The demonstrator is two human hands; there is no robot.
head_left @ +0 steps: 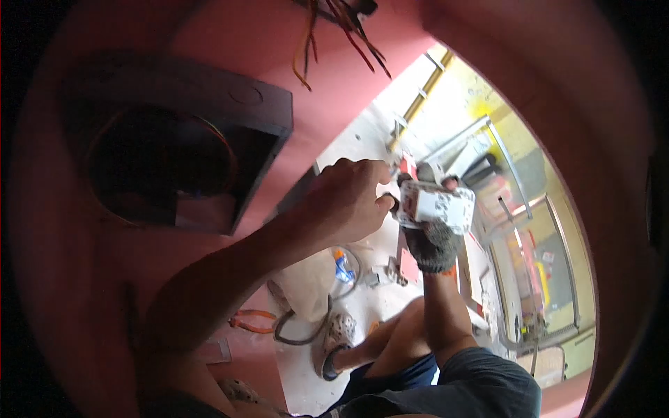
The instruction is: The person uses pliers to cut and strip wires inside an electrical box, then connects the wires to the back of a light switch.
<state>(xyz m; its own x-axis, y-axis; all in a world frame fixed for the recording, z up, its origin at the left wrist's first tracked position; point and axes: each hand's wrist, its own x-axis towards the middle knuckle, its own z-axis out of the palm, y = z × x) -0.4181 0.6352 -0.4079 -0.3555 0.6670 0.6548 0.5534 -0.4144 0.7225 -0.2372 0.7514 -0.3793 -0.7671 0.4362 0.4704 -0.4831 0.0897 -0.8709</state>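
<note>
A white rectangular plastic housing [453,211] sits in the right hand [435,244], its grey knit-gloved fingers gripping the edges. Just left of it, the bare left hand [354,198] has curled fingers; whether they grip anything, I cannot tell. Farther left is a dark, open-fronted rectangular box [261,115]; nearer, orange-handled pliers [254,321] lie beyond the left forearm.

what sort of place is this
Probably a room under construction or electrical work: loose wires hang overhead, an open dark box is beside them, and what look like pliers lie below.
</note>
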